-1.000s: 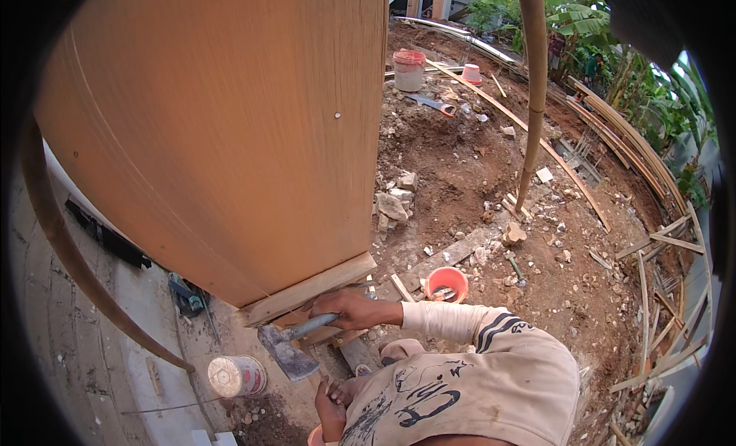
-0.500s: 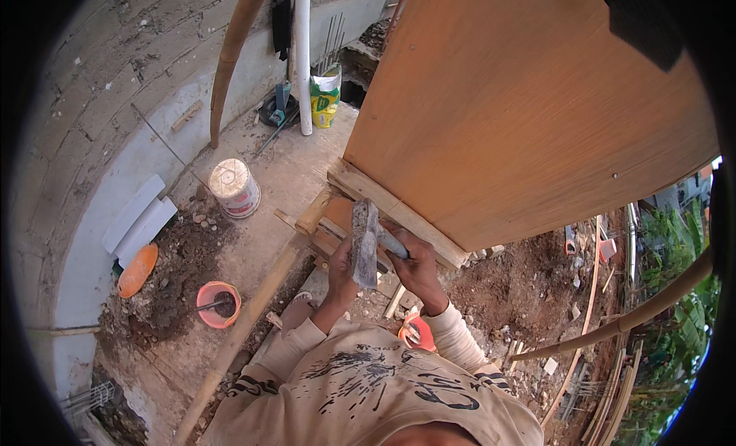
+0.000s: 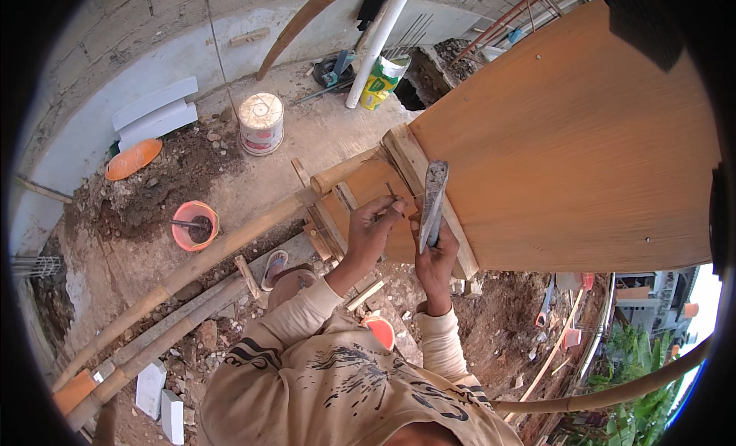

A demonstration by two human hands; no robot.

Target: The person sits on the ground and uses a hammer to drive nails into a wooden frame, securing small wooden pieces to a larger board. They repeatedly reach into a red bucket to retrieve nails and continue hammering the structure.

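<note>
- Large orange-brown plywood panel (image 3: 567, 154): fills the right and upper right of the frame. Risk: it shifts or rattles if struck near its end; can't see what braces it.
- Long tan bamboo pole (image 3: 230, 246): runs from lower left to mid frame, end close to the work. Risk: snag or trip if the person steps left.
- Pale rough wooden batten (image 3: 410, 156): centre, along the panel's left end. Risk: splits or skews under an off-centre blow; can't tell how firmly it's fixed.
- Grey metal hatchet-type tool (image 3: 434, 189): centre, seen edge-on over the batten. Narrow end appears to point down-frame, near the knuckles. Risk: a twist in the grip puts the edge on fingers or makes the blow glance.
- Sandalled foot (image 3: 275, 269): left of centre, among timbers and rubble. Risk: poor footing, or a dropped tool.
- Right hand (image 3: 436, 273): below centre, fingers wrapped round the tool's handle. Risk: loose grip means poor aim.
- Left hand (image 3: 373, 230): centre, thumb and index drawn narrow, just left of the tool head. Risk: hit by any short swing to the left.
- Thin dark sliver (image 3: 389, 188): at the left fingertips, maybe a nail; can't tell if it's pinched. Risk: dropped, or bent if it's hit askew.
</note>
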